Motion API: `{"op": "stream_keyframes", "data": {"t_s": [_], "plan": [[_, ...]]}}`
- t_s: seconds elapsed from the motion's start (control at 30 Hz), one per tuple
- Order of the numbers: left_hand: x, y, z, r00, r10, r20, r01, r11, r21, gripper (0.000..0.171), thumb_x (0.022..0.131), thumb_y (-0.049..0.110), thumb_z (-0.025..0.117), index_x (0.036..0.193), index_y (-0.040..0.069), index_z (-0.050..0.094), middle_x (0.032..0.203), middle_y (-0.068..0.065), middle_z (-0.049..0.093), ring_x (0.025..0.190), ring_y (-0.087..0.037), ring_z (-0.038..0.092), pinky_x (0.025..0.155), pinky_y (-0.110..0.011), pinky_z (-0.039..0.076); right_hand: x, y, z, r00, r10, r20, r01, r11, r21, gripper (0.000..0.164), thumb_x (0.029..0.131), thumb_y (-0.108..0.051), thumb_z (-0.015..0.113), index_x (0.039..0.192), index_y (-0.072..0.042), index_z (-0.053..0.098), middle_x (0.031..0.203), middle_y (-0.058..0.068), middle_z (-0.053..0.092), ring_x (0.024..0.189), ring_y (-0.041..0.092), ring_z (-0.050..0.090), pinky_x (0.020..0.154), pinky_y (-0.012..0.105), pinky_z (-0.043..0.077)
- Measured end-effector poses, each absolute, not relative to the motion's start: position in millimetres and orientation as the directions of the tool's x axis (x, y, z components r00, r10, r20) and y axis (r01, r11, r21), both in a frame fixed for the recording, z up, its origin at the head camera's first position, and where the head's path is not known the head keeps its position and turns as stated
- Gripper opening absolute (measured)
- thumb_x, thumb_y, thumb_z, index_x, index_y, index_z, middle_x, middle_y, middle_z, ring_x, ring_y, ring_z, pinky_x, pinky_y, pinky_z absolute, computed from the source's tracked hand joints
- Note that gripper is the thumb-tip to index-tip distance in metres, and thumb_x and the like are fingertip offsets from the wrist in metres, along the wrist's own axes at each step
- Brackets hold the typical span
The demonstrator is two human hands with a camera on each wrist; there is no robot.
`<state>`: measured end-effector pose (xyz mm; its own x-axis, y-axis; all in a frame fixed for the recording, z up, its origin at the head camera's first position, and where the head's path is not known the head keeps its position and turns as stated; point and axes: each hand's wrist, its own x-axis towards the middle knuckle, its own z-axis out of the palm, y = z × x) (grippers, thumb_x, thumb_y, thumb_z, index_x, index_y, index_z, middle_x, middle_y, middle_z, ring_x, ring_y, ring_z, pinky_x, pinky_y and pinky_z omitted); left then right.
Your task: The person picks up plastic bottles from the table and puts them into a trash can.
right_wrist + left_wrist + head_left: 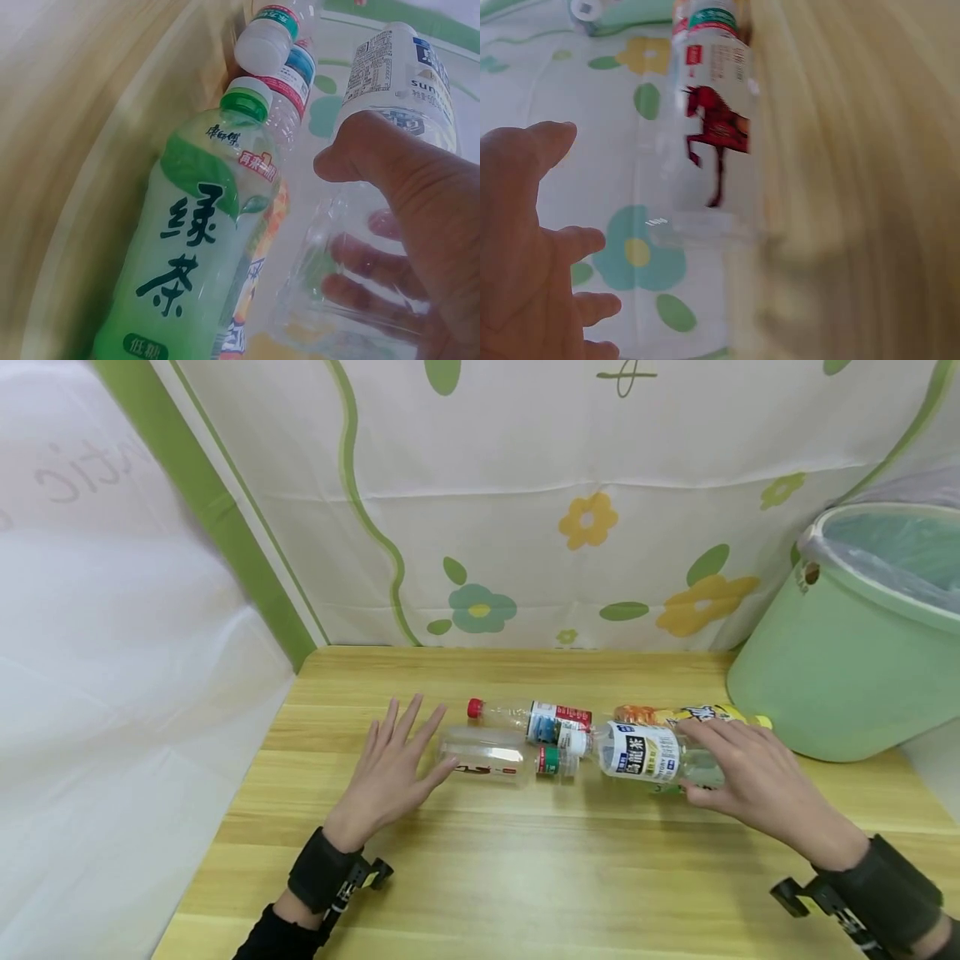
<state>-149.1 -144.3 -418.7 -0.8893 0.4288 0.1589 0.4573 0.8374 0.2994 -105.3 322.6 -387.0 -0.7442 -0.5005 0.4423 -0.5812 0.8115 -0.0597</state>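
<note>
My right hand [757,777] grips a clear oolong tea bottle [641,752], thumb on the near side and fingers behind it, as the right wrist view shows. This bottle is held above a green tea bottle [195,225], which the head view mostly hides. My left hand [390,777] is spread with straight fingers beside a clear bottle with a red horse print [716,135], lying on its side; whether the thumb touches it I cannot tell. Behind lie a red-capped bottle [558,722] and a yellow-and-orange-labelled bottle [652,714], partly covered by the oolong tea bottle.
A light green bin [840,652] with a clear liner stands at the back right of the wooden table [480,877]. A white cloth [510,543] with flowers hangs behind the table, and white fabric [112,693] hangs at the left.
</note>
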Motion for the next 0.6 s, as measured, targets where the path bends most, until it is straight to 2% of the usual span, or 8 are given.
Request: {"op": "stream_keyframes", "data": {"t_s": [0.1,0.2,0.3,0.4,0.47,0.53,0.6], "plan": [[-150.4,-146.7,-425.2,-0.899,0.417,0.133,0.438,0.844,0.31,0.08,0.101,0.065,0.046,0.164,0.021,0.024,0.168,-0.014,0.007,0.151,-0.039,-0.006,0.115,-0.067,0.002,-103.9,325.8,-387.7,-0.753,-0.496,0.433,-0.574,0.816,-0.064,0.069,0.084,-0.06,0.068,0.129,-0.007,0.063,0.104,0.014,0.068,0.086,0.035,0.065,0.063,0.055,0.049],[-151.2,-149.1,-429.7,-0.906,0.407,0.118,0.422,0.85,0.314,0.08,0.101,0.065,0.045,0.164,0.022,0.023,0.168,-0.015,0.007,0.151,-0.041,-0.005,0.115,-0.066,0.001,-102.4,328.8,-387.7,-0.764,-0.488,0.422,-0.562,0.824,-0.064,0.066,0.078,-0.047,0.077,0.129,-0.007,0.063,0.104,0.014,0.068,0.088,0.036,0.065,0.062,0.055,0.048],[-151.1,-151.2,-432.3,-0.91,0.4,0.111,0.414,0.854,0.316,0.079,0.101,0.065,0.044,0.164,0.022,0.023,0.168,-0.015,0.007,0.151,-0.04,-0.005,0.115,-0.066,0.001,-102.0,331.2,-386.5,-0.765,-0.49,0.418,-0.561,0.826,-0.059,0.068,0.076,-0.044,0.08,0.13,-0.006,0.063,0.104,0.014,0.069,0.085,0.035,0.064,0.059,0.051,0.048],[-150.8,-152.4,-433.8,-0.912,0.396,0.105,0.408,0.856,0.319,0.079,0.101,0.065,0.044,0.164,0.022,0.023,0.168,-0.014,0.008,0.151,-0.039,-0.005,0.115,-0.066,0.001,-102.4,333.0,-383.5,-0.761,-0.495,0.42,-0.565,0.823,-0.053,0.075,0.084,-0.065,0.069,0.131,-0.006,0.063,0.104,0.014,0.069,0.079,0.03,0.064,0.056,0.048,0.047],[-150.9,-152.9,-434.9,-0.913,0.394,0.106,0.407,0.857,0.315,0.08,0.1,0.066,0.045,0.164,0.021,0.025,0.168,-0.016,0.01,0.151,-0.04,-0.003,0.115,-0.067,0.002,-102.9,334.6,-380.0,-0.758,-0.496,0.423,-0.565,0.824,-0.047,0.081,0.088,-0.075,0.054,0.13,-0.006,0.063,0.104,0.014,0.069,0.078,0.03,0.064,0.056,0.049,0.048],[-151.0,-153.2,-435.4,-0.914,0.392,0.101,0.403,0.858,0.319,0.079,0.1,0.066,0.044,0.163,0.021,0.026,0.167,-0.016,0.011,0.151,-0.04,-0.003,0.115,-0.066,0.001,-103.4,336.8,-375.3,-0.755,-0.495,0.431,-0.564,0.825,-0.041,0.087,0.091,-0.078,0.031,0.13,-0.006,0.063,0.1,0.011,0.069,0.072,0.027,0.063,0.053,0.044,0.047],[-151.2,-153.4,-435.7,-0.914,0.393,0.101,0.404,0.857,0.319,0.079,0.101,0.066,0.044,0.163,0.021,0.026,0.167,-0.017,0.013,0.151,-0.041,-0.001,0.115,-0.066,0.001,-104.2,339.9,-369.3,-0.75,-0.497,0.436,-0.565,0.825,-0.032,0.088,0.091,-0.078,0.031,0.129,-0.004,0.063,0.097,0.009,0.068,0.067,0.023,0.061,0.05,0.037,0.044]]}}
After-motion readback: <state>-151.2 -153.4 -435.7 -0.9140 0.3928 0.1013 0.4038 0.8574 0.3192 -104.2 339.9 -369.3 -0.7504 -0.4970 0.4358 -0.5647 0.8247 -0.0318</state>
